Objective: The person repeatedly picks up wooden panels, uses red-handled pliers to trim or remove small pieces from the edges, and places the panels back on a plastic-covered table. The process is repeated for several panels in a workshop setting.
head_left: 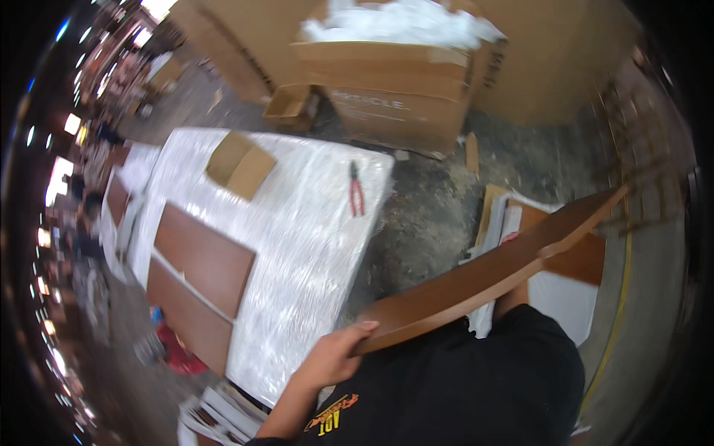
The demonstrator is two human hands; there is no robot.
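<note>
A long brown wooden panel (454, 286) hangs tilted in front of my body, its right end raised. My left hand (338, 355) is closed around its near left end, with the thumb over the top face. My right forearm (513, 297) reaches under the middle of the panel, and most of that hand is hidden behind the wood. A small reddish patch at the panel's far edge may be its fingertips. To the left stands a plastic-wrapped table-like surface (305, 223). Red-handled pliers (356, 195) and two brown panels (204, 256) lie on it.
A folded cardboard piece (239, 165) rests on the wrapped surface. Beyond it stand a small open box (288, 104) and a large carton (394, 93) filled with white packing material. More brown boards with white wrapping (561, 297) are at the right, beside a yellow floor line (616, 327).
</note>
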